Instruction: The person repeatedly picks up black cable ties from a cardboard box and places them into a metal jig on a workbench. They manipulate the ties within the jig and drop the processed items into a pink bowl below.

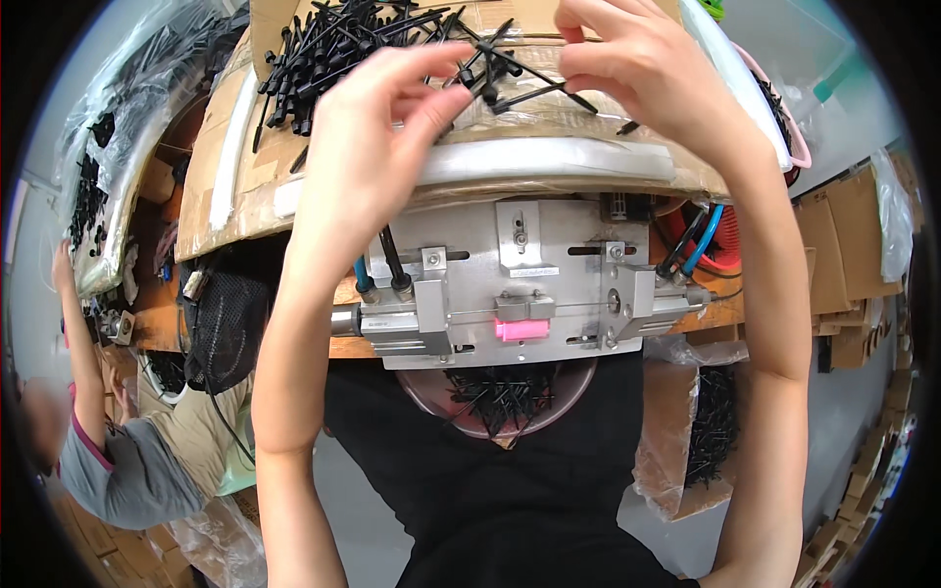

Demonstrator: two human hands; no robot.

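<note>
A heap of thin black plastic rods with thicker knobbed heads [319,64] lies on a cardboard surface in front of me. My left hand [387,122] is over the heap's near right side, slightly blurred, with thumb and forefinger apart and no part visible between them. To its right, my right hand [642,73] has curled fingers, and the thin end of one black rod [529,96] meets their tips. Below the hands stands a metal clamping fixture [520,235] with a cylinder on each side. A pink block [522,330] sits at its front middle.
White padded strips [549,162] line the cardboard's edge. Under the fixture, a bowl [426,392] holds black rods; an open carton [667,441] at right holds more. Blue and black hoses [704,240] run beside the fixture. Another person [137,461] sits at the left.
</note>
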